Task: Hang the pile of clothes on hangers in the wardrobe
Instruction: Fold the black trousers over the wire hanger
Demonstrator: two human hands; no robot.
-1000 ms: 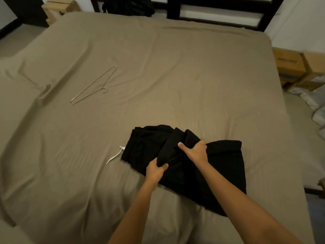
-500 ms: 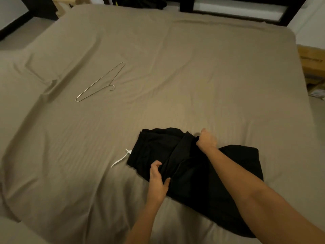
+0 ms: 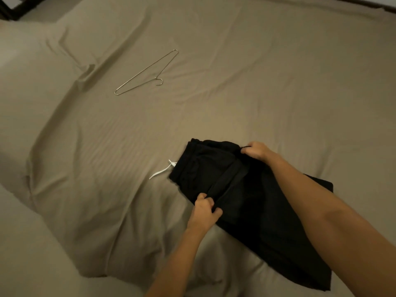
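Garments: we count one black garment (image 3: 246, 189) on the bed sheet (image 3: 235, 93).
Hangers: one wire hanger (image 3: 147, 73), well apart.
Hands: our left hand (image 3: 204, 209) and right hand (image 3: 256, 151) pinch its fabric with curled fingers.
Drawstrings: one white drawstring (image 3: 161, 171).

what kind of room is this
Probably a bedroom: a wide tan-sheeted bed, a wire hanger lying on it, and a black garment gripped by the left hand and right hand.

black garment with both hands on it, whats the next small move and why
Probably lift the black garment so it unfolds: the left hand and right hand each grip an end of one fold, it lies folded on the bed, and the wire hanger lies apart.
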